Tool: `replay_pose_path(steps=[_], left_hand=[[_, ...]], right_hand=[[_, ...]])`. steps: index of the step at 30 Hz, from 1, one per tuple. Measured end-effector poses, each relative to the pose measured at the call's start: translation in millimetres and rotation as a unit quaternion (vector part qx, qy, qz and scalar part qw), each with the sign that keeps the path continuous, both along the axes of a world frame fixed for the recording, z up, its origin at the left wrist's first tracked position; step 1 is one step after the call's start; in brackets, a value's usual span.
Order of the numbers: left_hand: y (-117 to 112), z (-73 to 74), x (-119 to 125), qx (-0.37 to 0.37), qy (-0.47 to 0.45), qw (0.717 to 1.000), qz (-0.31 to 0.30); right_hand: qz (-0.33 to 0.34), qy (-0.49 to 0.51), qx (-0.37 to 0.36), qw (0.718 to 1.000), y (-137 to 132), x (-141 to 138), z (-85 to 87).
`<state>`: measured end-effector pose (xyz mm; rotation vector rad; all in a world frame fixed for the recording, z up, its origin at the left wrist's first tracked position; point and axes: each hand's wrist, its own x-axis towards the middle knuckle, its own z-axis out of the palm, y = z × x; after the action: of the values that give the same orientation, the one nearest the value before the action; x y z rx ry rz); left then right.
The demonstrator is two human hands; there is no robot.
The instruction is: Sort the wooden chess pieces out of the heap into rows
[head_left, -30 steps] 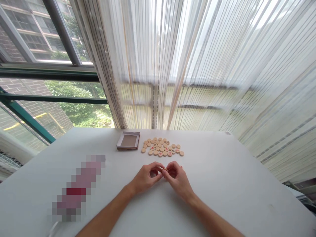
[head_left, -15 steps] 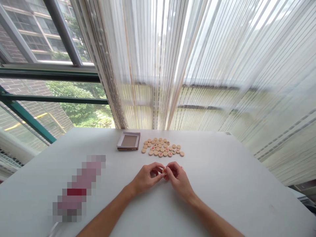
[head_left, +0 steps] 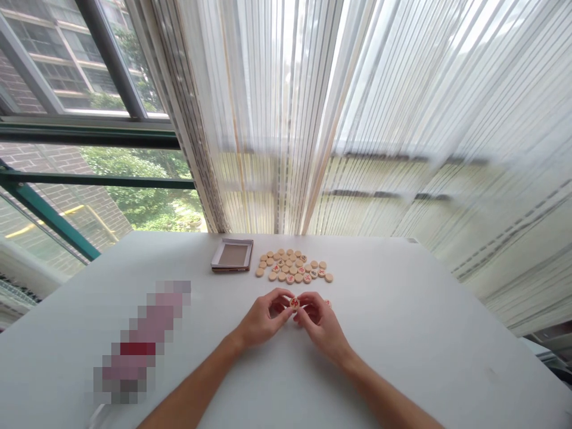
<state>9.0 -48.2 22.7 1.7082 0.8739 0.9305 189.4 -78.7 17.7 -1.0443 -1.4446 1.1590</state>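
My left hand [head_left: 260, 321] and my right hand [head_left: 319, 323] meet over the middle of the white table [head_left: 429, 333]. Together their fingertips pinch one round wooden game piece [head_left: 294, 302] with a red mark facing up. Behind the hands lies a loose cluster of several similar wooden discs [head_left: 292, 267], some marked red, some dark. One more disc [head_left: 328, 303] peeks out just past my right hand's fingers.
A shallow open box [head_left: 233, 255] lies left of the discs. A blurred-out pinkish object [head_left: 138, 342] rests on the table's left side. Sheer striped curtains [head_left: 357, 119] hang behind the table, and a window [head_left: 89, 149] shows at the left.
The piece between my fingertips has turned from edge-on to face-up, showing its red mark. My hands have shifted slightly away from me.
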Motion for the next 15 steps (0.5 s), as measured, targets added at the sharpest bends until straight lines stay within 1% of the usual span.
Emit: replay_pose_path(steps=[6,15], left_hand=[[1.7,-0.6,-3.0,-0.012,0.006,1.000,0.002],[0.6,-0.1,-1.0,-0.017,-0.004,1.000,0.000]], right_hand=[[0.001,-0.013,0.005,1.000,-1.7,0.2,1.4],[0.013,-0.025,0.009,1.000,-2.3,0.1,1.3]])
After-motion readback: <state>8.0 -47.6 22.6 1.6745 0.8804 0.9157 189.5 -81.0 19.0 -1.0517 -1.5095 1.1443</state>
